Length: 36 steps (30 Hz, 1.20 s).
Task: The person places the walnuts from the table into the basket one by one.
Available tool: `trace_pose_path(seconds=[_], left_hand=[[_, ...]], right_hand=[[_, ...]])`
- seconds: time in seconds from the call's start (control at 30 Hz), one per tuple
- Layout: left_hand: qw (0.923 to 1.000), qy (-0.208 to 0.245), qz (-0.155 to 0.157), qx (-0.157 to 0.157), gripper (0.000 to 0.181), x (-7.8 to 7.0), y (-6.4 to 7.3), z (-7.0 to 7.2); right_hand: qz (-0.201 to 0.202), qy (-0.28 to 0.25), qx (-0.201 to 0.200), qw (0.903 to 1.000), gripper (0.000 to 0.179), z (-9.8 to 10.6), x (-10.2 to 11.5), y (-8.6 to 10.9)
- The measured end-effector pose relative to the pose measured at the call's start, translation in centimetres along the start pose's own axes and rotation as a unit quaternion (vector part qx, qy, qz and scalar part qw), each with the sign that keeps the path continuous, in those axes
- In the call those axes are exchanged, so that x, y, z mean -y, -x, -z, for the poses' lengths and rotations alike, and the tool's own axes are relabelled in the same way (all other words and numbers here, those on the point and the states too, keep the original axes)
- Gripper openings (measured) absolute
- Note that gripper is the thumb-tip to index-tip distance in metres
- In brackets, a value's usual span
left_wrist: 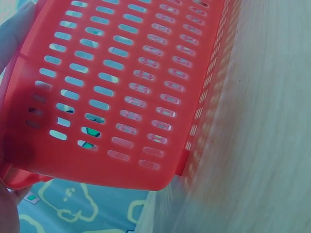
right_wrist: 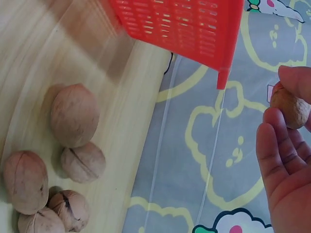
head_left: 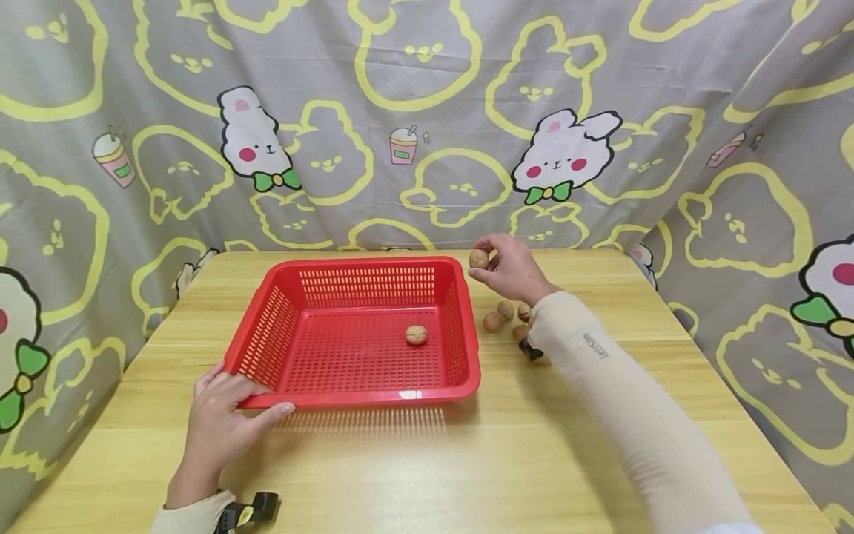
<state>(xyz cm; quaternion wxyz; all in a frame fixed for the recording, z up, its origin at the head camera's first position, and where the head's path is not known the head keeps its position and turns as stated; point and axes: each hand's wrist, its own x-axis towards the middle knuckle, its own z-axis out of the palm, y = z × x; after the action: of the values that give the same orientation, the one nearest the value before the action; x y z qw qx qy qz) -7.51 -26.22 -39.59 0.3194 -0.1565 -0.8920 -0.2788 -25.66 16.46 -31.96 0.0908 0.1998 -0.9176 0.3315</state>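
A red plastic basket (head_left: 360,400) with slotted walls stands on the table, one walnut (head_left: 416,335) lying on its floor toward the right. My left hand (head_left: 223,423) grips the basket's rim at the near left corner, thumb along the front edge; the left wrist view shows the slotted outer wall (left_wrist: 112,97) close up. Just beyond the basket's right side, above rim height, my right hand (head_left: 514,268) pinches another walnut (right_wrist: 290,108) between thumb and fingers. Below that hand, several loose walnuts (right_wrist: 75,115) lie on the table, partly hidden by the right wrist in the head view.
The light wooden table (head_left: 373,475) reaches back to a grey curtain (head_left: 460,67) with yellow cartoon outlines, which also hangs along both sides. A small dark wrist device (head_left: 530,348) sits under the right forearm, beside the loose walnuts.
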Motion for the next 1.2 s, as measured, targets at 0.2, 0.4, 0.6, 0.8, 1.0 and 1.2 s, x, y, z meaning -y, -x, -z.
trace_pose_path(seconds=[0.2,0.4,0.6,0.8,1.0,1.2], left_hand=[[1.0000,-0.005,0.007,0.001,0.036,-0.1,0.2,0.1],[1.0000,-0.005,0.003,0.002,0.036,-0.1,0.1,0.1],[0.9999,0.005,-0.008,-0.005,0.040,-0.1,-0.4,-0.2],[0.9999,0.007,-0.013,-0.007,0.040,0.0,-0.5,-0.3],[0.9998,0.003,-0.016,-0.007,0.041,0.2,-0.3,-0.2],[1.0000,0.001,-0.007,-0.001,0.038,0.2,-0.1,-0.1]], right_hand=[[0.002,-0.003,0.006,1.0000,0.043,-0.4,0.8,-0.6],[0.009,-0.001,0.004,1.0000,0.041,-0.7,1.7,-1.1],[0.005,-0.012,0.015,0.9998,0.042,-0.7,2.8,-1.8],[0.006,-0.011,0.031,0.9994,0.042,-1.0,3.9,-2.6],[-0.004,-0.020,0.048,0.9987,0.042,-1.6,5.0,-2.9],[-0.011,-0.036,0.065,0.9971,0.045,-2.0,6.3,-3.1]])
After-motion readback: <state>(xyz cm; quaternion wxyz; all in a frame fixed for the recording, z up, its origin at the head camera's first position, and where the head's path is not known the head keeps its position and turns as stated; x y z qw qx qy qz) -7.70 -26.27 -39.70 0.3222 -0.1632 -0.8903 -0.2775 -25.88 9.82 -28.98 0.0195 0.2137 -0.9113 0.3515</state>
